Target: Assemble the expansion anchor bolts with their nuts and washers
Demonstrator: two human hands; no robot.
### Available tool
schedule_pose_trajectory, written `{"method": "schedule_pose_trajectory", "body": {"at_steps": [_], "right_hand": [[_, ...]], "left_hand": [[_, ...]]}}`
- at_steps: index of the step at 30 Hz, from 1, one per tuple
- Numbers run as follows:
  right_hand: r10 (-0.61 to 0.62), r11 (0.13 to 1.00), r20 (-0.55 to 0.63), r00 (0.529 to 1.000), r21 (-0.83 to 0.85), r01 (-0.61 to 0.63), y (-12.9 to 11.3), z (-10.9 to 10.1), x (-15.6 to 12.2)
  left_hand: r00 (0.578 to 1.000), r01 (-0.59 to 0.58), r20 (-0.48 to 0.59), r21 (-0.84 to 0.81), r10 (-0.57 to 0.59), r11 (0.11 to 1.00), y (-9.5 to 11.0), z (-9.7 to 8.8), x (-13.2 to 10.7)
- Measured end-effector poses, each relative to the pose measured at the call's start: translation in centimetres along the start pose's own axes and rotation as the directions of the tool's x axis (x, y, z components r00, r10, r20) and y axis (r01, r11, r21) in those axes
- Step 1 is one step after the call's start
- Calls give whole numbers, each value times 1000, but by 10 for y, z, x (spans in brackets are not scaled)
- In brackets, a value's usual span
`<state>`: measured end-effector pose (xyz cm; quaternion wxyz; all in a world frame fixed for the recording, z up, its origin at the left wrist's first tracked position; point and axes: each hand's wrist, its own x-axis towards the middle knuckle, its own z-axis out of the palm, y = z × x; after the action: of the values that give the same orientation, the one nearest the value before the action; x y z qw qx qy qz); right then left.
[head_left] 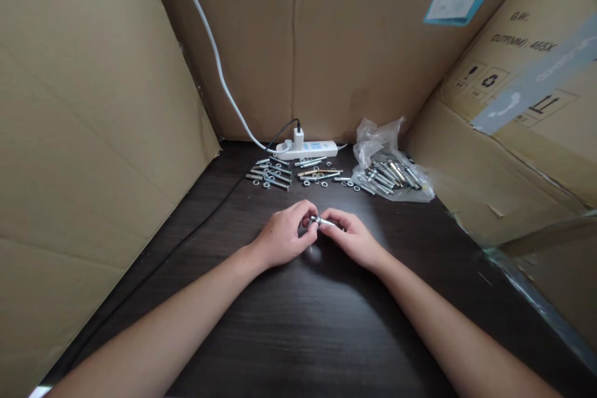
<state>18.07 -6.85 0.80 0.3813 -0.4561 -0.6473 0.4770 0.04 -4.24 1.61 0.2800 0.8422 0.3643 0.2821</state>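
Observation:
A silver anchor bolt lies roughly level between my two hands, a little above the dark table. My left hand pinches around its left end, where a nut or washer seems to sit; the fingertips partly hide it. Thumb and fingers of my right hand close on the shaft from the right. Beyond my hands lie loose anchor parts: sleeves and bolts at the left, more rods with a copper-toned one in the middle, and several washers and nuts among them.
A clear plastic bag with many anchor bolts lies at the back right. Behind the parts stands a white power strip with a plugged-in charger. A black cable crosses the table's left side. Cardboard boxes wall in three sides.

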Motion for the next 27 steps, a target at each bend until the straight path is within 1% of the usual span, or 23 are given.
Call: {"method": "schedule_pose_trajectory", "body": {"at_steps": [3,7,9,12,15,17,19,21,24,27], "right_hand": [[-57,994,-34,998,-96,54,2,0,0],[-129,968,-89,988,-227,106,3,-3,0],[-186,930,-90,979,-338,145,2,-6,0],[-263,838,-72,962,-511,190,-2,-10,-1],[-298,774,-80,951,-604,191,-3,-13,-2],[-304,776,-67,950,-596,206,-2,-15,-2],[-307,809,-35,951,-536,242,0,-16,-1],[-321,836,-27,947,-478,270,2,-17,0],[-343,849,-76,936,-452,274,2,-18,1],[-321,873,-112,941,-421,247,0,-21,1]], "left_hand": [[999,12,-35,2,-12,1000,-1,0,1],[994,30,-109,12,-28,999,-3,1,1],[990,33,-134,10,-31,999,-4,1,2],[988,37,-148,2,-36,999,-4,1,2],[990,38,-136,5,-37,999,-3,0,3],[993,27,-116,8,-26,1000,-2,-1,3],[995,10,-98,-5,-11,1000,-2,-2,4],[995,-1,-99,-41,-3,999,-5,-1,4],[994,-4,-108,-113,-8,994,-13,0,6],[994,-3,-109,-146,-13,989,-17,2,7]]}}
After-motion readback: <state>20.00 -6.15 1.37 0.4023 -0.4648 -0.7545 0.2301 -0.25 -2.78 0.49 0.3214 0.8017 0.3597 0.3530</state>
